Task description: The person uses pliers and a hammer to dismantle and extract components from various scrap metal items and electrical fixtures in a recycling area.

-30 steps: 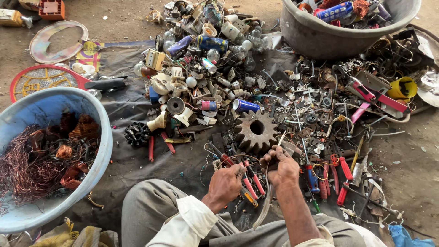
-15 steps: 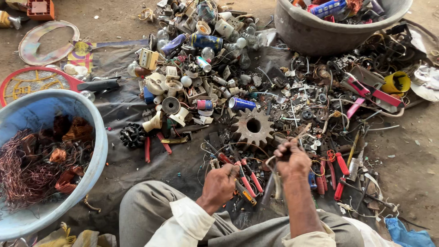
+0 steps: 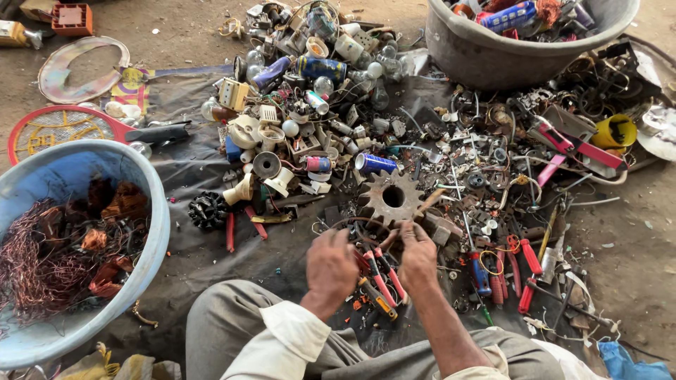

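Observation:
My left hand point(image 3: 331, 266) and my right hand point(image 3: 417, 255) are close together over a dark cloth point(image 3: 204, 257) strewn with scrap. Both have their fingers curled on a thin dark wire loop point(image 3: 358, 225) that arches between them. Just beyond the fingertips lies a rusty toothed gear point(image 3: 393, 197). Under and between my hands are red-handled pliers point(image 3: 380, 278). My knees and pale sleeves fill the bottom of the view.
A blue basin point(image 3: 160, 218) at the left holds copper wire. At the top right stands a grey tub point(image 3: 493, 60) of scrap. Bulbs, sockets and cans are piled at top centre. Red-handled tools point(image 3: 524, 271) lie right of my hands. A red racket point(image 3: 63, 127) and a yellow cup point(image 3: 614, 131) are also here.
My hands have drawn closer together and slightly toward me, away from the gear, with the wire loop now between them.

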